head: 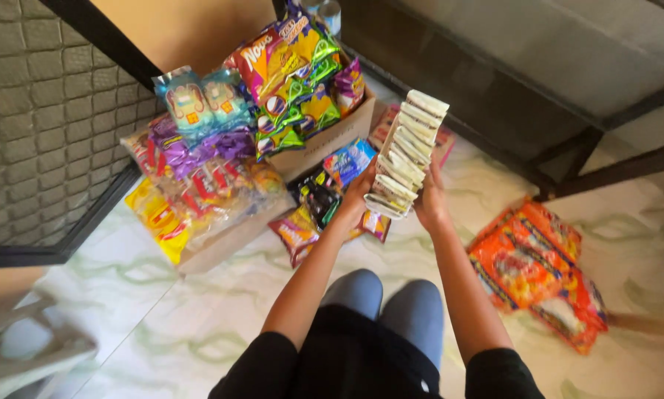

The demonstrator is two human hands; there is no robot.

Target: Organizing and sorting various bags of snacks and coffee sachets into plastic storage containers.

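Two hands, left (358, 193) & right (429, 198), clamped on either side of a long stack of white sachets (406, 154), held up over the floor (221, 310) w/ a cardboard box (324, 144) of snack packs just behind.

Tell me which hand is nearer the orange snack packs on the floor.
Right. The right hand grips the pale packet stack on the side facing the orange snack packs; the left hand holds the stack's far side.
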